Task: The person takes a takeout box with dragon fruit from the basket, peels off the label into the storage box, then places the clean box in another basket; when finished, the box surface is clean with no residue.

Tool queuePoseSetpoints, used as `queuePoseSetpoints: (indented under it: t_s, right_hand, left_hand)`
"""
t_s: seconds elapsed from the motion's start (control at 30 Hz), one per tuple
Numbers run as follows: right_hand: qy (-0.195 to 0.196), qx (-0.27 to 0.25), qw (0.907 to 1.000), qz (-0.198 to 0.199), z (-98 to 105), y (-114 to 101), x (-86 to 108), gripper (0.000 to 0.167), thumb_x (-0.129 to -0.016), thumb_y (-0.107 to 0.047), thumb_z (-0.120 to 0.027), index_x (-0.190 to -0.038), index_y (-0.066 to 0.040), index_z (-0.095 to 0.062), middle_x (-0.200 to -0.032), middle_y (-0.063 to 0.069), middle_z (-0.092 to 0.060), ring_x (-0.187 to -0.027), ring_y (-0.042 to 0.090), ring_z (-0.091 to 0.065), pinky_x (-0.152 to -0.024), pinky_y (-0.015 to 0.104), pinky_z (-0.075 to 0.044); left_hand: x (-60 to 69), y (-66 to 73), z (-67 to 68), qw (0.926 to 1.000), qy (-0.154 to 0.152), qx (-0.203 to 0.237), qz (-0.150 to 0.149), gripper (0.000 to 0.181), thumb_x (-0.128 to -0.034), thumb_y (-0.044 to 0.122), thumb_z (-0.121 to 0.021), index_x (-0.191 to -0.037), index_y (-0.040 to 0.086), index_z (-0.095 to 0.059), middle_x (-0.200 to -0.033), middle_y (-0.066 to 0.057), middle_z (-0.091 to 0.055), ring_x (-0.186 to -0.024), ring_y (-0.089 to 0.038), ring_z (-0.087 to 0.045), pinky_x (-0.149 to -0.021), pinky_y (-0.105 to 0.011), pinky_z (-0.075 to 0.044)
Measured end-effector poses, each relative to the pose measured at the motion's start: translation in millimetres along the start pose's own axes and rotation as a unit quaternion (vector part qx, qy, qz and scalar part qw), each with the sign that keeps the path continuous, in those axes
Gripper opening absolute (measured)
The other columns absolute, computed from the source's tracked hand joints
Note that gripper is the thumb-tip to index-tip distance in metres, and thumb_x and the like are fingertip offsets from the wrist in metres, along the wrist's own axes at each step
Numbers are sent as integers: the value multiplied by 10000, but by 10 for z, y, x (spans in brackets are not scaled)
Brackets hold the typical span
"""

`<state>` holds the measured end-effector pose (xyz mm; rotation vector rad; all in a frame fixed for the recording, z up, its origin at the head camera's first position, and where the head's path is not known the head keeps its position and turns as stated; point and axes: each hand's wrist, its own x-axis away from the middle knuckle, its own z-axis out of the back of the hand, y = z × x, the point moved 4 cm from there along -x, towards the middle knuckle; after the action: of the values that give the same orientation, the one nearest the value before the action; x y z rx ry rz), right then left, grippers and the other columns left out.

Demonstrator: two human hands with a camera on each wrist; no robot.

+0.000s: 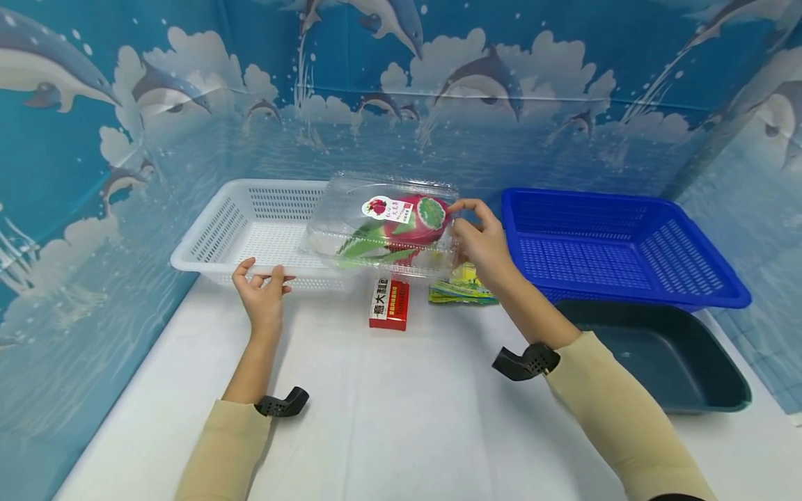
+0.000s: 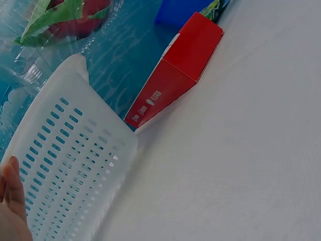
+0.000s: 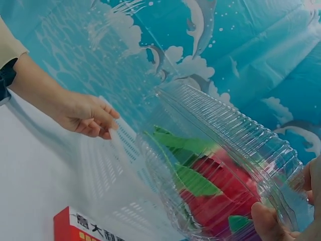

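A clear plastic box [image 1: 326,216] with a red and green dragon fruit [image 1: 413,226] inside is held up by my right hand [image 1: 482,243], which pinches its right end. The box overlaps the right part of the white basket [image 1: 207,268] in the head view. My left hand [image 1: 262,299] grips the front rim of that basket, fingers over the edge. In the right wrist view, thumb and fingers of the right hand [image 3: 296,211] are on the end of the clear box [image 3: 220,115]. The left wrist view shows part of the left hand [image 2: 14,201] at the basket's perforated side [image 2: 65,165].
A red box [image 1: 390,313] stands on the white table between the baskets. Beside it lie yellow-green packets [image 1: 464,289], partly behind the clear box. A blue basket [image 1: 583,261] and a dark green tub [image 1: 658,355] are on the right. A dolphin-print curtain [image 1: 401,132] hangs behind.
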<state>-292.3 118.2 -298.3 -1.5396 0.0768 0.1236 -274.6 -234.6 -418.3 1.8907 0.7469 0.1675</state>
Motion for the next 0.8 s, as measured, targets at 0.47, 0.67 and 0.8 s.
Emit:
queuePoseSetpoints:
  t_s: [0.47,0.67,0.8]
  right_hand:
    - [-104,247,9995,-174,331,13,402,302,-901,-37,-434,-1156,-172,-522,-668,26,-511,-537,146,-496,-444,290,-502]
    - [-62,446,9988,-189,453,16,604,304,-897,-37,-456,-1153,-181,-533,-713,32,-522,-612,178,-536,-450,304,-510]
    - [-84,453,9988,-133,509,58,732,300,-899,-17,-458,-1155,-153,-534,-735,47,-518,-617,190,-532,-436,304,-509]
  left_hand:
    - [9,4,4,10000,8,-18,48,461,-912,-49,-616,-1237,107,-329,-789,-73,-526,-598,-122,-668,-500,-161,-498]
    - [10,-10,10,10000,-12,9,-1,454,-913,-50,-617,-1225,118,-334,-779,-73,-532,-601,-131,-672,-495,-166,-501]
    - [13,-12,1,10000,-20,21,-24,446,-915,-47,-616,-1215,128,-337,-788,-74,-540,-599,-131,-670,-494,-165,-500]
